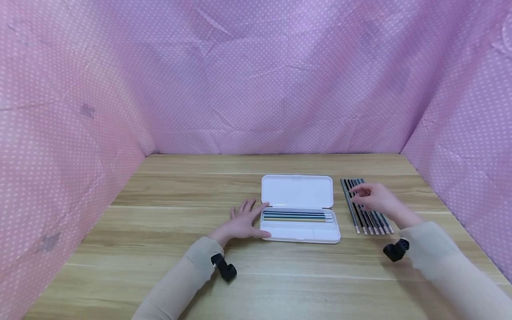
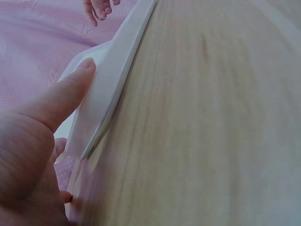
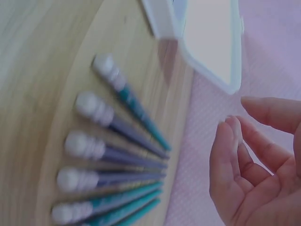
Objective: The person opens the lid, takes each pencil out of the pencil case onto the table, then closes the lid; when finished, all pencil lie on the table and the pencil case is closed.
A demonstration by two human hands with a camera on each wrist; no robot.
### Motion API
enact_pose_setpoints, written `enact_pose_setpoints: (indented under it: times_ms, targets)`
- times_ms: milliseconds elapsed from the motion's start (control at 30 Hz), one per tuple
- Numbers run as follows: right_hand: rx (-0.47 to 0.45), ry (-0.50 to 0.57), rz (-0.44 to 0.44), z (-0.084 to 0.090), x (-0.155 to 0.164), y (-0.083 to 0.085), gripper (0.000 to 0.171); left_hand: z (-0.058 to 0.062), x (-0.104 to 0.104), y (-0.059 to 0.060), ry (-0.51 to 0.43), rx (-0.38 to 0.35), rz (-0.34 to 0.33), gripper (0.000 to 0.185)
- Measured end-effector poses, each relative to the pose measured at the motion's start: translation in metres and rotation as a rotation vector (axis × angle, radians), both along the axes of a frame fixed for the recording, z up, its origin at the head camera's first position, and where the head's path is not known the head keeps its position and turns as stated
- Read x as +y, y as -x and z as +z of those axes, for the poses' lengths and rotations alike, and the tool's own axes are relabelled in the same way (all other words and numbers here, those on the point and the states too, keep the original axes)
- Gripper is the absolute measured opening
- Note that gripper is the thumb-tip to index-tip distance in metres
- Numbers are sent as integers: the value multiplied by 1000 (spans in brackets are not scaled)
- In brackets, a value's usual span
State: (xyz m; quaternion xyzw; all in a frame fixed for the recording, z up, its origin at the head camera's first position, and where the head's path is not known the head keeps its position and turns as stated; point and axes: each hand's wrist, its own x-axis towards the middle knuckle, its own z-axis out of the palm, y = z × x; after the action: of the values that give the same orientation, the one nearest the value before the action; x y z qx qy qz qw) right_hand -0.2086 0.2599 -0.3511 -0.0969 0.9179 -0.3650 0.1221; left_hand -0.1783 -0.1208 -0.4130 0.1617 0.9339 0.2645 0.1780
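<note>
the right hand (image 1: 374,200) hovers over the row of pencils (image 1: 366,209) beside the open white pencil case (image 1: 298,209), fingers loose, holding nothing. the left hand (image 1: 244,220) lies flat against the case's side. pencils look thin, light and stiff; pinching 1 mid-shaft seems best.

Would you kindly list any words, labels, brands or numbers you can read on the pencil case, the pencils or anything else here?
None can be read.
White pencil case: plain lid and tray, no print visible.
Pencils on the table: any barrel print is too small in the head view and blurred in the right wrist view.
Pencils inside the case: too small to tell.
Pink dotted cloth: pattern only, no text.
</note>
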Motion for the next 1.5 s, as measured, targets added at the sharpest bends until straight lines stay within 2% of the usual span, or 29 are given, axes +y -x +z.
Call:
enact_pose_setpoints:
  times_ms: [300, 500, 967, 1100, 1300, 1500]
  targets:
    - [58, 9, 99, 4, -34, -2, 35, 0, 0, 0, -2, 0, -1, 88]
    - [48, 21, 141, 4, -55, -4, 32, -1, -1, 0, 5, 0, 2, 89]
    - [130, -3, 260, -8, -90, -8, 29, -1, 0, 2, -3, -5, -2, 90]
    - [153, -27, 297, -10, -97, -10, 30, -1, 0, 2, -1, 2, -4, 89]
    - [126, -51, 353, -15, -106, -10, 32, 0, 0, 2, 2, 2, -2, 89]
    - [181, -128, 390, -16, -116, -11, 31, 0, 0, 2, 6, -2, -1, 89]
